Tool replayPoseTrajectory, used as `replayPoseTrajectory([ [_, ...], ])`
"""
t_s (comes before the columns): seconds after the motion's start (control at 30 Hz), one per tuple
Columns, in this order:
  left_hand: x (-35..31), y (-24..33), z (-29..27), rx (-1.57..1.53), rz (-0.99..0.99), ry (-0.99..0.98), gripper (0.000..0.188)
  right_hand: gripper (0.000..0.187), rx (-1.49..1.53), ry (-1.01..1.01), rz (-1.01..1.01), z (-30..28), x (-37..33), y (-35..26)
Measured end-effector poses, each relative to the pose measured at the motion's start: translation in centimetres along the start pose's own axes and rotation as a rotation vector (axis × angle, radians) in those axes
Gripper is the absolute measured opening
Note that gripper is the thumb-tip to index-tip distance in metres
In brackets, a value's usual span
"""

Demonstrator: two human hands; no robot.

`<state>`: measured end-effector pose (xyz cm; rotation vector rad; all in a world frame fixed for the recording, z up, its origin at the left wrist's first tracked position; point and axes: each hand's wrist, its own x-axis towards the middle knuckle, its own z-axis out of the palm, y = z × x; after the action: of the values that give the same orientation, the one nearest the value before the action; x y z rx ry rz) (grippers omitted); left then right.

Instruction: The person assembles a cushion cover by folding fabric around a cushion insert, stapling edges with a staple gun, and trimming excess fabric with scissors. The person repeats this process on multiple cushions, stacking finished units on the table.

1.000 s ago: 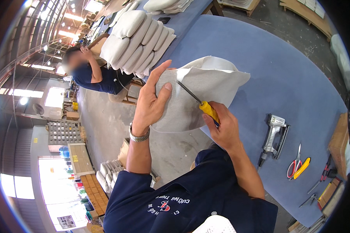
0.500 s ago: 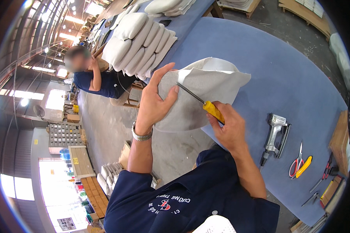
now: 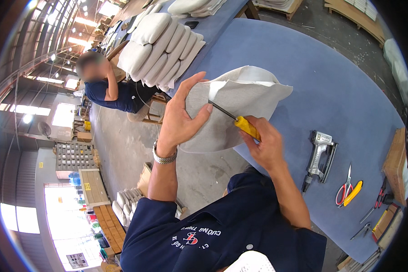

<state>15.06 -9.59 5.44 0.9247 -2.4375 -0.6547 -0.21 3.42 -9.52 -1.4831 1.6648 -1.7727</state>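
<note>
My left hand (image 3: pixel 182 119) grips the left edge of a grey fabric-covered cushion (image 3: pixel 222 129), its thumb on the near face and the other fingers along the far edge. A strip of white padding or lining shows along the cushion's top, where the fabric edge stands open. Closed around a yellow handle, my right hand (image 3: pixel 268 144) holds a screwdriver (image 3: pixel 247 128) with a thin dark shaft. The shaft points up and left, and its tip meets the fabric edge beside my left thumb. Whether the tip sits under the fabric cannot be made out.
On the blue table (image 3: pixel 299 81) to the right lie a staple gun (image 3: pixel 321 156), red-handled scissors (image 3: pixel 344 190), a yellow cutter (image 3: pixel 353 193) and pliers (image 3: pixel 378 201). A cardboard box (image 3: pixel 395 165) stands at the right edge. Stacked grey cushions (image 3: pixel 161 50) are at back left, near a seated person (image 3: pixel 111 93).
The screwdriver and my right hand have shifted slightly left, and the tip is a little lower, against the fabric edge. My left thumb has moved slightly right; the cushion has barely moved.
</note>
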Motion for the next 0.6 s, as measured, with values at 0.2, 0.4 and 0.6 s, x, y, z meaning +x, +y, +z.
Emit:
replayPoseTrajectory([
  [0.2, 0.8, 0.9, 0.6, -0.03, -0.001, -0.037, 0.068, 0.031, 0.509, 0.003, 0.258, 3.8, -2.2, 1.7],
  [0.4, 1.3, 1.5, 0.6, -0.066, -0.005, -0.048, 0.054, 0.036, 0.645, -0.022, 0.288, 4.2, -3.1, 2.4],
  [0.6, 1.1, -1.7, -0.2, -0.027, -0.028, 0.079, 0.049, 0.032, 0.66, 0.146, 0.29, 1.8, -2.1, 2.7],
])
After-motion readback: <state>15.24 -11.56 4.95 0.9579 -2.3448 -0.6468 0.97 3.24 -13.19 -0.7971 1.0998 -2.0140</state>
